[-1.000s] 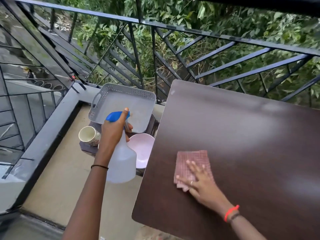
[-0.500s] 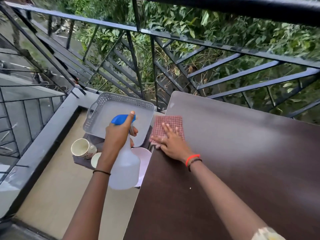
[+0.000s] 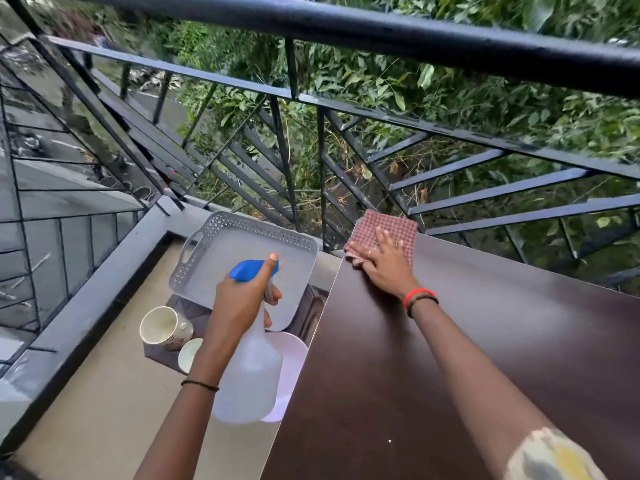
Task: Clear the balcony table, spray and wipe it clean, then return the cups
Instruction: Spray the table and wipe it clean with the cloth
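table [image 3: 450,358] cleared, wipe under way
right hand [image 3: 384,263] lies flat on the cloth [image 3: 389,225] at the far corner, left hand [image 3: 242,294] grips the spray bottle [image 3: 252,375]; cups [image 3: 162,327] not yet returned.

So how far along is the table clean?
Done: the table is cleared; mug and small cup sit off it, to the left. In hand: right hand presses the cloth on its far corner, left hand grips the spray bottle. Left: finish wiping, return both.
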Demonstrator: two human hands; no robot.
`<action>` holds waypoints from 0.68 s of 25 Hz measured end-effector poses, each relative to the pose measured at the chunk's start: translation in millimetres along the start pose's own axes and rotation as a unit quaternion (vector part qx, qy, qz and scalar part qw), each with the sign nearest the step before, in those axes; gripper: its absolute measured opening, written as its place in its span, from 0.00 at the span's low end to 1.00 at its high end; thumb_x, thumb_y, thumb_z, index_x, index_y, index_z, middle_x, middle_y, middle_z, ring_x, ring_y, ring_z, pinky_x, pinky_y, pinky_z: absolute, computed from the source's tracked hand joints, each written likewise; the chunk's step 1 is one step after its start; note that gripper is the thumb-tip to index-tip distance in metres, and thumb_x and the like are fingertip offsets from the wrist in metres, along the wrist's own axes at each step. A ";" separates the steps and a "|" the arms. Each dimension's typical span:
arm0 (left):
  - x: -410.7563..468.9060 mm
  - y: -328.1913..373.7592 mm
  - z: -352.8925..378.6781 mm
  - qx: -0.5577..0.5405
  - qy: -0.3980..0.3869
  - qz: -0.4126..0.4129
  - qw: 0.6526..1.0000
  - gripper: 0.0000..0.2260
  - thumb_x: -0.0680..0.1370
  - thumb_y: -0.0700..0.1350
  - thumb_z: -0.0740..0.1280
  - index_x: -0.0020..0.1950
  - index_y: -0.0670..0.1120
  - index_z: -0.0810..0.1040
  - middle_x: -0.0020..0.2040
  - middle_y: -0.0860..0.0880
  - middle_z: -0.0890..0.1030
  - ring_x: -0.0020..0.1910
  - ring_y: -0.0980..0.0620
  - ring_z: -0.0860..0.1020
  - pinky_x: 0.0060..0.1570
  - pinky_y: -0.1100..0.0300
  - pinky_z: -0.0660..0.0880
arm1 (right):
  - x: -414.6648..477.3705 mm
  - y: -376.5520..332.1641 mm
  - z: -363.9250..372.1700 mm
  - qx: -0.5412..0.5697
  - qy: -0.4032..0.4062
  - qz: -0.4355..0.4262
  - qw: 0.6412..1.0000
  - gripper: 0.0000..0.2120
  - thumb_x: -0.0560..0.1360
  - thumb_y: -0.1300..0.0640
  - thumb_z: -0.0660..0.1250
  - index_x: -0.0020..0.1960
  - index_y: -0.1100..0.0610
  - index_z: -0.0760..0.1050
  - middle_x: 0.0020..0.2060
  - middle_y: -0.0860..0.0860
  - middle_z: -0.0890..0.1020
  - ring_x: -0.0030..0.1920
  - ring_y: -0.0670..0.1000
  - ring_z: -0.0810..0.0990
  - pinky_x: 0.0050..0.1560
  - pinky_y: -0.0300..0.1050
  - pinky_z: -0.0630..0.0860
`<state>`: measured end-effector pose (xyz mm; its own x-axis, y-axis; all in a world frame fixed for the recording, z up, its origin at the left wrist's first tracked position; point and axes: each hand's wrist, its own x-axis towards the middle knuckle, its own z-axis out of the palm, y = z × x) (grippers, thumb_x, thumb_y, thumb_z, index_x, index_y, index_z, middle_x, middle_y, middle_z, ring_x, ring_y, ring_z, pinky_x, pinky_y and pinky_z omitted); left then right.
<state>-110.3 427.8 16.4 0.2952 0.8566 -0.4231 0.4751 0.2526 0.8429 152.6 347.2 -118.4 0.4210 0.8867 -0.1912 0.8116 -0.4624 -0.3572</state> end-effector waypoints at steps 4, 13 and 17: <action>-1.9 -0.1 -5.2 0.013 0.015 0.005 1.000 0.26 0.78 0.60 0.66 0.32 0.39 0.78 0.33 0.47 0.83 0.19 0.45 0.75 0.25 0.62 0.74 | 0.0 -38.6 12.7 -0.003 -0.040 -0.074 0.996 0.24 0.77 0.53 0.57 0.71 0.38 0.63 0.77 0.58 0.46 0.77 0.58 0.44 0.73 0.59 0.38; -5.1 5.2 -9.5 0.028 0.013 0.040 0.999 0.21 0.79 0.60 0.64 0.30 0.52 0.78 0.36 0.40 0.84 0.25 0.39 0.78 0.26 0.65 0.74 | -177.3 -43.0 31.0 0.045 -0.154 -0.183 0.970 0.31 0.69 0.48 0.51 0.71 0.32 0.59 0.76 0.48 0.37 0.75 0.47 0.33 0.73 0.49 0.30; -10.0 2.7 -10.3 0.032 0.013 0.042 0.999 0.20 0.79 0.60 0.64 0.33 0.50 0.80 0.38 0.40 0.84 0.23 0.49 0.76 0.29 0.60 0.75 | -208.7 -32.8 5.1 0.096 -0.215 -0.080 0.969 0.24 0.73 0.38 0.55 0.69 0.35 0.65 0.74 0.39 0.38 0.75 0.41 0.36 0.75 0.43 0.35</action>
<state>-120.5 424.5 26.3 0.3142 0.8856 -0.3421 0.5024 0.1507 0.8514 36.1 177.3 -71.5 0.0553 0.8819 -0.4683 0.7445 -0.3489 -0.5692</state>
